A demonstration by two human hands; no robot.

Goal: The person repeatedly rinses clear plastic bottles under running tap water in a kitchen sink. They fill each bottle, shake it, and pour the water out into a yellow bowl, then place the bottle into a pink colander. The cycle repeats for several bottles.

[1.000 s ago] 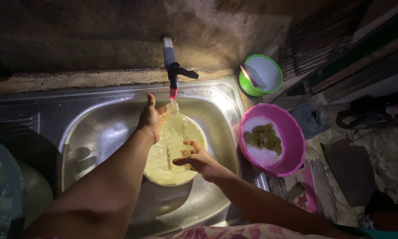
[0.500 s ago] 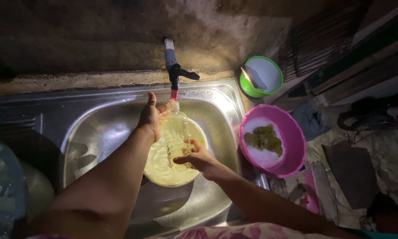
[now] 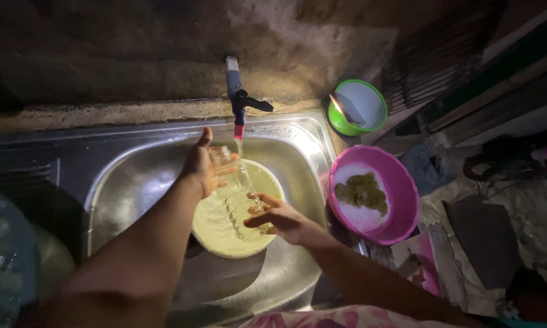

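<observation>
Two hands, left hand (image 3: 202, 167) and right hand (image 3: 281, 220), gripping clear plastic bottle (image 3: 236, 191) with closed fingers, holding under tap (image 3: 239, 112) above yellow basin (image 3: 219, 228).

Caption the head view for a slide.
Both hands, left and right, hold a clear bottle under the tap over a sink.

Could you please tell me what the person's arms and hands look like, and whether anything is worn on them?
Both arms are bare along all that shows, with no sleeves. The left hand and right hand wear no gloves, and no ring, watch or bracelet can be made out in the dim light. A pink floral garment shows at the bottom edge.
</observation>
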